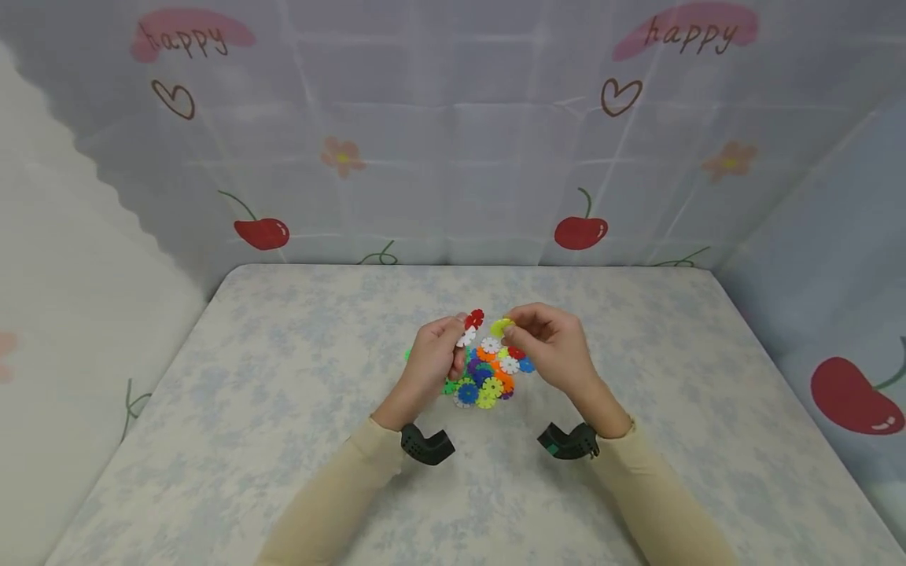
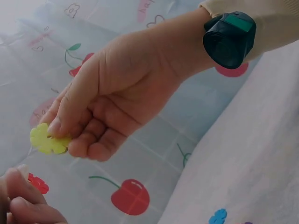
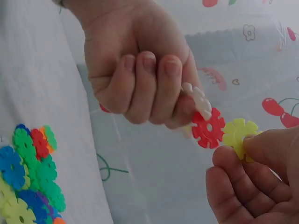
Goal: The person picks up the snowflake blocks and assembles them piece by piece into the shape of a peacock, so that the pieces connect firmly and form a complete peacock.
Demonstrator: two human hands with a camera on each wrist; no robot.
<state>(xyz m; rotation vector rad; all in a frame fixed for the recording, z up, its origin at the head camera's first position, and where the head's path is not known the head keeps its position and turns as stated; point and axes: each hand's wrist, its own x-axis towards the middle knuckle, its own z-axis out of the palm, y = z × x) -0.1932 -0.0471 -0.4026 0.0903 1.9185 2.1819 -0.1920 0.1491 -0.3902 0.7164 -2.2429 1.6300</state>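
Pinched in my left hand point(image 1: 429, 358) are a white notched disc point(image 3: 198, 100) and a red notched disc point(image 3: 209, 128), which meet at an angle. Thumb and fingertips of my right hand point(image 1: 555, 346) pinch a yellow notched disc point(image 3: 239, 135). In the right wrist view the yellow disc's edge lies right beside the red one; whether they touch I cannot tell. The head view shows a small gap between them. The left wrist view catches the right hand with the yellow disc point(image 2: 46, 139) and part of the left hand. Below both hands lies a pile of colourful notched discs point(image 1: 484, 376).
The pile sits on a pale, blue-mottled table point(image 1: 297, 393). A printed curtain point(image 1: 453, 157) with cherries and flowers stands behind the table, with more fabric at both sides. Dark wrist cameras point(image 1: 428, 446) are strapped to both wrists.
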